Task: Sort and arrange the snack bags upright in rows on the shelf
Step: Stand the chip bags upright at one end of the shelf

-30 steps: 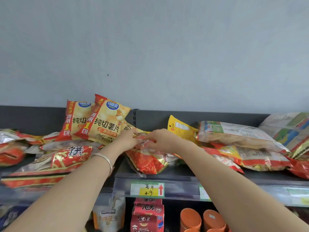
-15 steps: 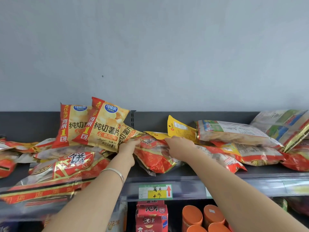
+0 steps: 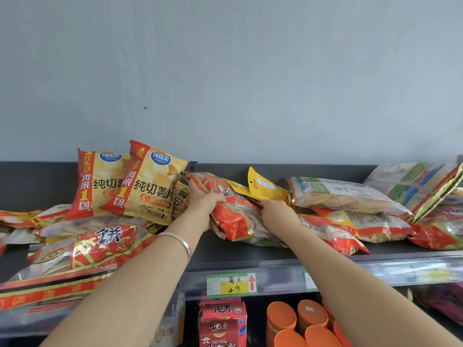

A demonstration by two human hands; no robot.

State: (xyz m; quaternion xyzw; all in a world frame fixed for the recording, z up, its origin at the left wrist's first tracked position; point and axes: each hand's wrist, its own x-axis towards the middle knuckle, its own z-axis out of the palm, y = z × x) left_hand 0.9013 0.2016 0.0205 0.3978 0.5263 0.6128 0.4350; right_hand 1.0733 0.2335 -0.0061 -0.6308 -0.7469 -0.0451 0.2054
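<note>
I read the shelf (image 3: 250,256) as barely begun, with most of the stock lying flat. The right-hand pile (image 3: 350,196) holds at least five flat bags, though I cannot count it exactly. The left heap (image 3: 82,249) holds at least three. Only two yellow chip bags (image 3: 152,181) lean near upright at the back, with a third half hidden beside them. One red-and-gold bag (image 3: 233,221) sits tilted mid-shelf. The left hand (image 3: 203,204) clamps its left edge and the right hand (image 3: 275,214) curls onto its right. One yellow packet (image 3: 263,186) pokes up behind.
</note>
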